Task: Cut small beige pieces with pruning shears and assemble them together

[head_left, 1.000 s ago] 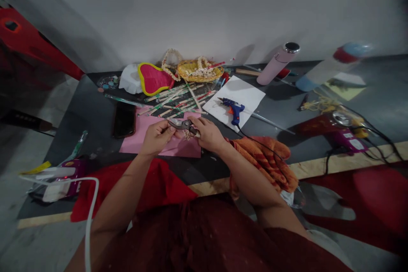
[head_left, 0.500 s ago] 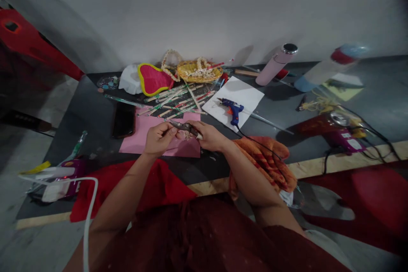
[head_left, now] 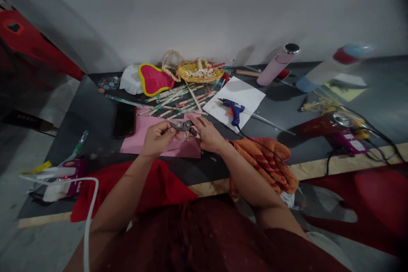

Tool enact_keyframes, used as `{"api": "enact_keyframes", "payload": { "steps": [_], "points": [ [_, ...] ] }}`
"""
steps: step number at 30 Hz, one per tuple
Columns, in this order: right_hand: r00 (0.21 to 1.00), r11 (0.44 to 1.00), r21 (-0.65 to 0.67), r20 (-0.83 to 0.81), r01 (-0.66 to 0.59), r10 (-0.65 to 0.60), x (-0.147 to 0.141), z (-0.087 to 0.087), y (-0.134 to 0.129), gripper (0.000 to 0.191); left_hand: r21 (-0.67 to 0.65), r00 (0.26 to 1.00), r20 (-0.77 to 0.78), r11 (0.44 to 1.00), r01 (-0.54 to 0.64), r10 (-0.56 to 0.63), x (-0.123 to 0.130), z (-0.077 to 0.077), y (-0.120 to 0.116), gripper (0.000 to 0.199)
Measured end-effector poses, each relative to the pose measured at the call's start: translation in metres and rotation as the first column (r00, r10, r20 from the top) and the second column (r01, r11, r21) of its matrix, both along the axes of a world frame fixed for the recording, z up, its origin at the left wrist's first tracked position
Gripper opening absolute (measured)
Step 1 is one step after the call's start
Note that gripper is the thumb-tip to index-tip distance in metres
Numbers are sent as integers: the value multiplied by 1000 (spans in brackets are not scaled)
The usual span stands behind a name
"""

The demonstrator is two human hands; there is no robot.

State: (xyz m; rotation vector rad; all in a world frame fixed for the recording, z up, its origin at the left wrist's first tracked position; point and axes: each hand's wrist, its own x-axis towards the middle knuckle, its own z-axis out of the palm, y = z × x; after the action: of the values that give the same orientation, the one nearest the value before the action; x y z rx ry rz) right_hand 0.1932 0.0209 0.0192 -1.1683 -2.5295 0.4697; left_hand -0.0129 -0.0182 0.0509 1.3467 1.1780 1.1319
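Right hand: closed round cutters;
Left hand: bunched at blade tips, hold unclear;
Cutters: likely trimming; needing steady squeeze

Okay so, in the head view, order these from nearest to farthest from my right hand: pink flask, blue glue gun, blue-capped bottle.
1. Blue glue gun: just beyond the right hand, on white paper.
2. Pink flask: farther right, toward the wall.
3. Blue-capped bottle: farthest right.

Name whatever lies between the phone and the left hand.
In the head view, a stretch of pink paper lies between the phone and the left hand.
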Motion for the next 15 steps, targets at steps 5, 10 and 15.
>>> {"api": "enact_keyframes", "payload": {
  "steps": [5, 10, 15],
  "points": [
    [996, 999, 35, -72, -41, 44, 0, -4, 1, 82, -119, 965, 239, 983, 137, -105, -2, 3, 1, 31],
    [999, 998, 50, -38, 22, -20, -1, -2, 0, 72, -124, 976, 215, 990, 67, -39, -3, 4, 2, 33],
    [995, 998, -1, -88, -55, 55, 3, -1, 3, 66, -128, 975, 218, 989, 74, -45, -2, 1, 1, 31]
  ]
}}
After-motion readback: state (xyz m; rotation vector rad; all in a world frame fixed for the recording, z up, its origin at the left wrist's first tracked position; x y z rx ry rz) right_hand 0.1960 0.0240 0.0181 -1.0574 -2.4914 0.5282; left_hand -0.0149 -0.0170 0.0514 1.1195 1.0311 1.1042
